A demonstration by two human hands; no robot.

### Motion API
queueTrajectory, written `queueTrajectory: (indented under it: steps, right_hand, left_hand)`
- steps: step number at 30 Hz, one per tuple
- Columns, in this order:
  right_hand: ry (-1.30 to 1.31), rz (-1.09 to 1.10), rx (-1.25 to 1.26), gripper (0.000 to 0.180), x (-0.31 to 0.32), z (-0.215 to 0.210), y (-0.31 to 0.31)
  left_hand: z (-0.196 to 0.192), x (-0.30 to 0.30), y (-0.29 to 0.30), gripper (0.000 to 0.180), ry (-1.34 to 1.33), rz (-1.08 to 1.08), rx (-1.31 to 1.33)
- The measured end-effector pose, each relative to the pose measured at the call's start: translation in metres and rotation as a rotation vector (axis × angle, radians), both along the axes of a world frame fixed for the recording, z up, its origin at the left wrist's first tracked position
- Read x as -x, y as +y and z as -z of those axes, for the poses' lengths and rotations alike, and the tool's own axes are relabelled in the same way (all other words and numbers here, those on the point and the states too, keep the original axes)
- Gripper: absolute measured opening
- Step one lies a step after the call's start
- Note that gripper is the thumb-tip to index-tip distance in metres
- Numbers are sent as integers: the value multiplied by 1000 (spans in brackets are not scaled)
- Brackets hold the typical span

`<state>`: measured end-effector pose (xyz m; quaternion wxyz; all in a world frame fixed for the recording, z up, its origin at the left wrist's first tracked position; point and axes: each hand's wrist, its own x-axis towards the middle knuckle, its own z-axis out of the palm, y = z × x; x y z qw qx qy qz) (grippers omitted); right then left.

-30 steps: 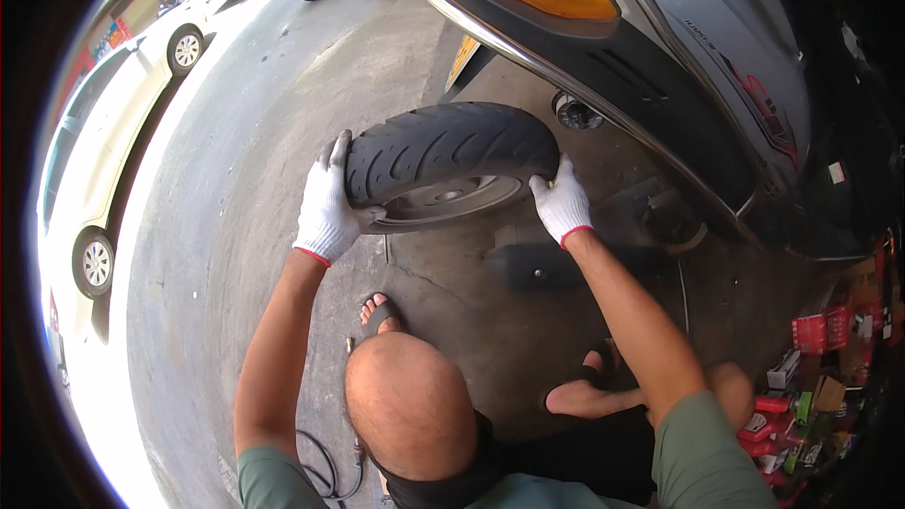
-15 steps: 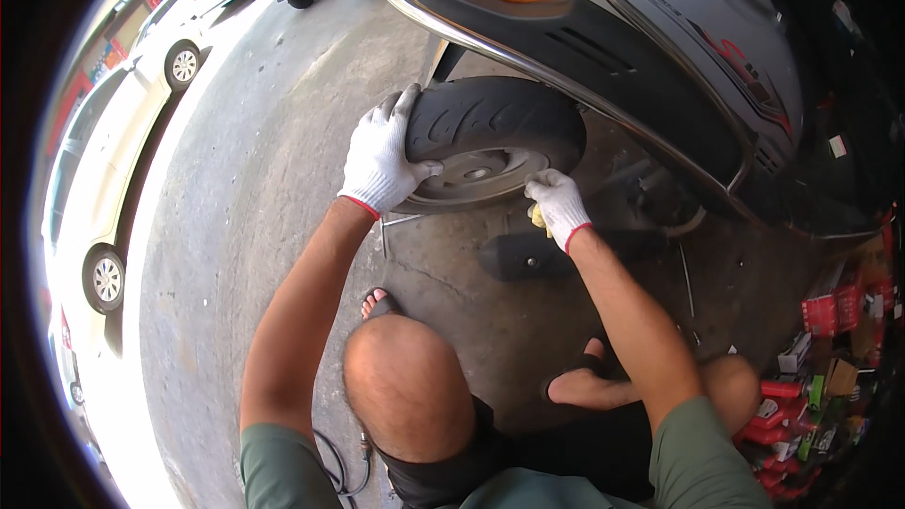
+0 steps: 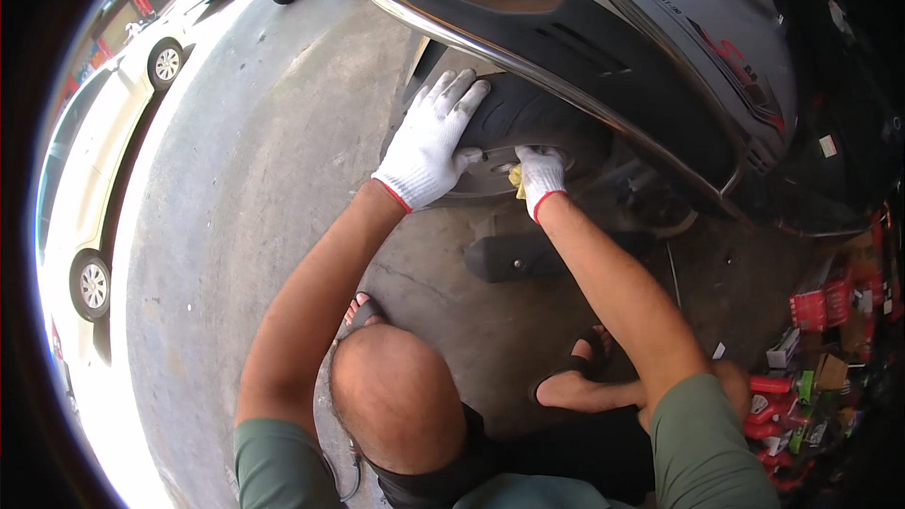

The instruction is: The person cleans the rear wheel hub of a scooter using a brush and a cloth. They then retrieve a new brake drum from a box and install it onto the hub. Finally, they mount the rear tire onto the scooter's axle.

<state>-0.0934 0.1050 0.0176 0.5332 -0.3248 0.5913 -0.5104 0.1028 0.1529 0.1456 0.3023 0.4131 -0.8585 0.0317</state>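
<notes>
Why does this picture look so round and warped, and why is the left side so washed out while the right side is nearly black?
Head view: a fisheye lens bends straight edges, so the white cars curve along the rim; sunlight glares on the concrete floor at left; the scooter body shades the tyre, where the gloved left hand and right hand work; the boxes at right sit in deep shadow.

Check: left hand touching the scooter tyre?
Touching. Head view shows the gloved left hand laid flat on the black tyre, fingers spread across its tread.
</notes>
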Motion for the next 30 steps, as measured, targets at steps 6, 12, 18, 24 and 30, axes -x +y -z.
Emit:
queueTrajectory:
  steps: [6, 12, 18, 24, 30]
  right_hand:
    - [33, 73, -48, 28, 9, -1, -13]
    - [149, -158, -62, 33, 34, -9, -25]
    - [106, -290, -36, 37, 40, -1, -28]
    - [36, -209, 1, 38, 43, -8, -25]
    - [51, -283, 9, 19, 40, -6, -28]
  left_hand:
    - [70, -47, 15, 96, 295, -341, -296]
    - [111, -62, 11, 88, 407, -417, -365]
    - [122, -89, -4, 79, 509, -393, -448]
    - [154, -117, -42, 94, 557, -336, -802]
    - [209, -131, -73, 92, 783, -89, -1024]
